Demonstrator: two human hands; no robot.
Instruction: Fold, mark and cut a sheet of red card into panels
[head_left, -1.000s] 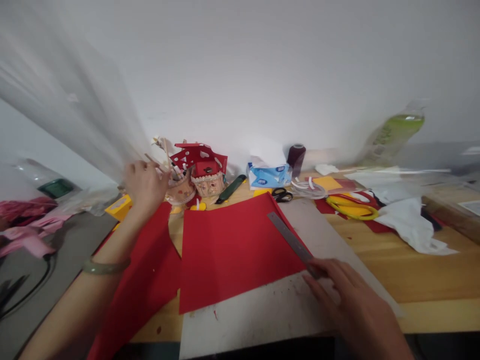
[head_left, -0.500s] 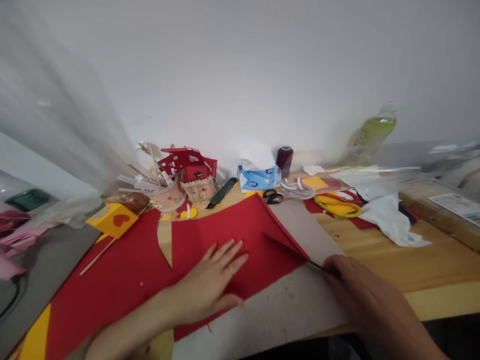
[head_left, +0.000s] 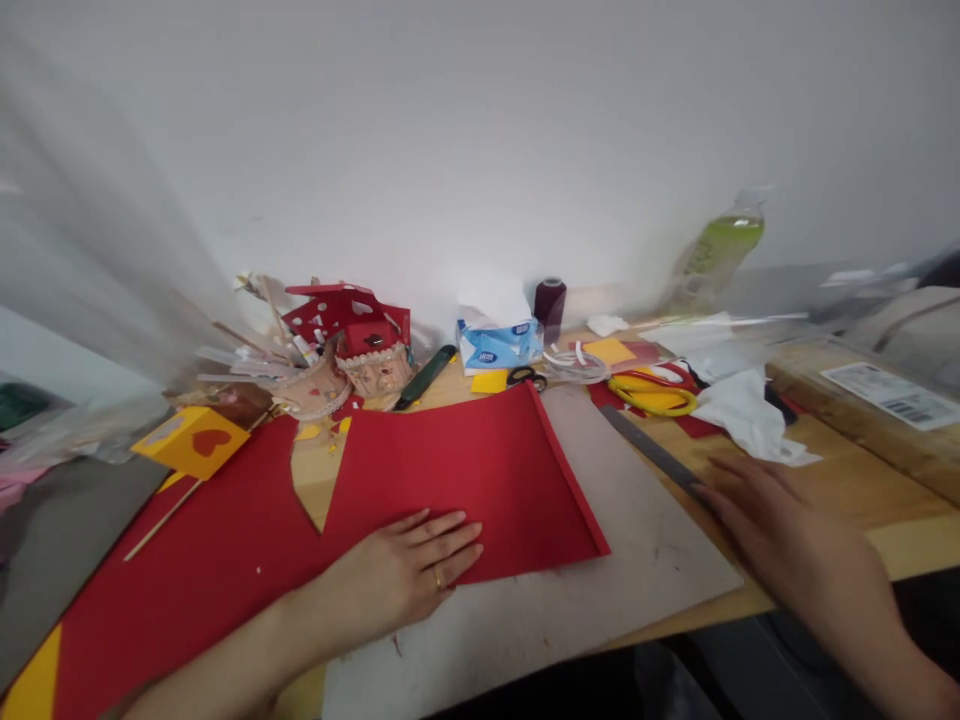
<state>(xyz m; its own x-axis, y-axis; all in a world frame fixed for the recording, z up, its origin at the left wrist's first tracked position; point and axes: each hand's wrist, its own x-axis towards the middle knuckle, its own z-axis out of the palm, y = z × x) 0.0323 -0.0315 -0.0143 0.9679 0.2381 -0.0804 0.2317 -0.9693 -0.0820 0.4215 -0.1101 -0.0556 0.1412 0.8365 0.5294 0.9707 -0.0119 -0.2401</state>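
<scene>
A sheet of red card [head_left: 450, 470] with a narrow folded strip along its right edge lies partly on a grey board [head_left: 652, 540]. My left hand [head_left: 420, 565] rests palm down on the sheet's near edge, fingers stretched out. To the right, my right hand [head_left: 795, 540] has its thumb and fingers at the near end of a dark flat metal ruler [head_left: 649, 447]. This ruler lies along the right side of the board, away from the red sheet. Its near end is hidden at my fingers.
Behind the sheet are a green box cutter [head_left: 426, 377], black-handled scissors [head_left: 527, 378], a tissue pack [head_left: 499, 345], a thread spool [head_left: 550, 308] and yellow-handled scissors [head_left: 656, 398]. Larger red card [head_left: 202, 560] and a yellow paper box [head_left: 193, 442] lie left. A cardboard box [head_left: 862, 415] stands right.
My right hand has moved right with the ruler, off the red sheet to the board's right side. My left hand has slid slightly toward the sheet's near edge, its fingers closer together.
</scene>
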